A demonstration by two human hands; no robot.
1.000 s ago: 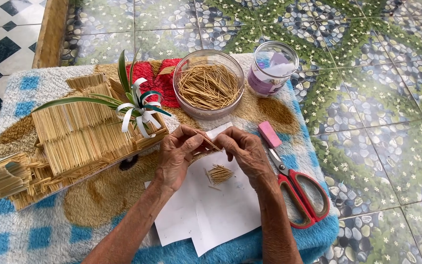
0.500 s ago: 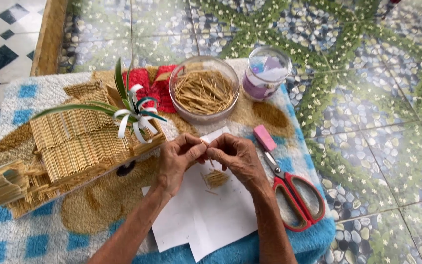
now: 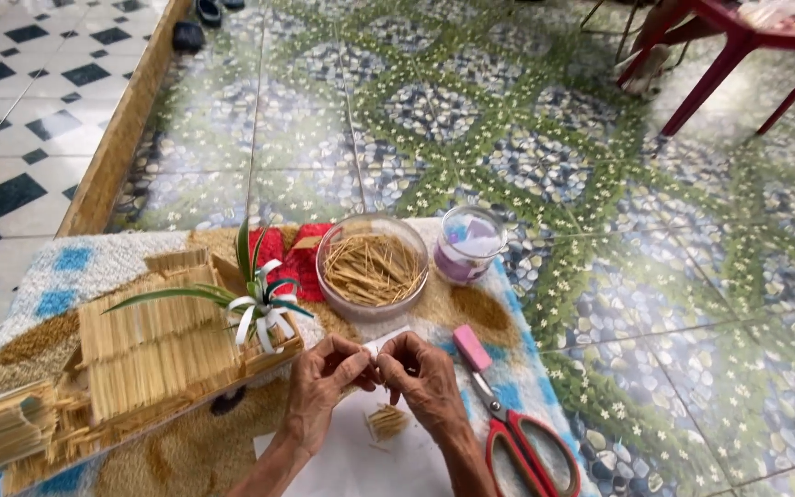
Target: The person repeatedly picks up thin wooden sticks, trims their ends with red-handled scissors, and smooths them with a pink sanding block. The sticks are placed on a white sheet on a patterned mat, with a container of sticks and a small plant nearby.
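While hands point(image 3: 374, 377) pinch, scissors point(image 3: 517, 428) lie beside.

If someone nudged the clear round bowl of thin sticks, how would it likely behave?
The bowl looks wide, low and flat-based, so it would probably slide on the rug rather than tip. Its sticks lie loose and thin, so they would likely shift or spill if jolted.

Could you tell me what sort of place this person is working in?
Probably a home porch or patio used for craft work: a pebble-patterned tiled floor, shoes left by the wooden threshold, and a low rug-covered table holding a stick-built model house and a bowl of sticks.
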